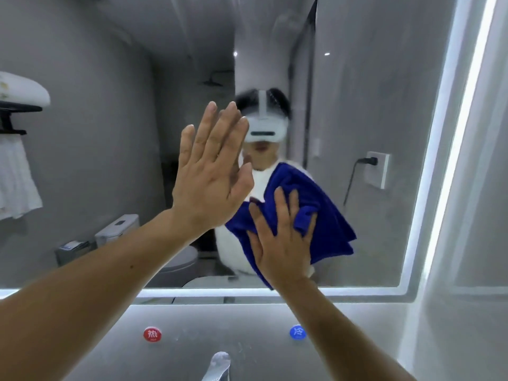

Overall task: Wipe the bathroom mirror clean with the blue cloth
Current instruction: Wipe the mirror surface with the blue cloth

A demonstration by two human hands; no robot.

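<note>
Bathroom mirror, edged by a lit white strip, fills most of the view, and the blue cloth is bunched against its lower middle part, just above the bottom edge. The left hand is open with straight fingers, its palm flat toward the glass just beside the cloth, while the right hand presses the cloth to the mirror with spread, straight fingers. Lower, a chrome tap stands between a round red sticker and a round blue sticker.
</note>
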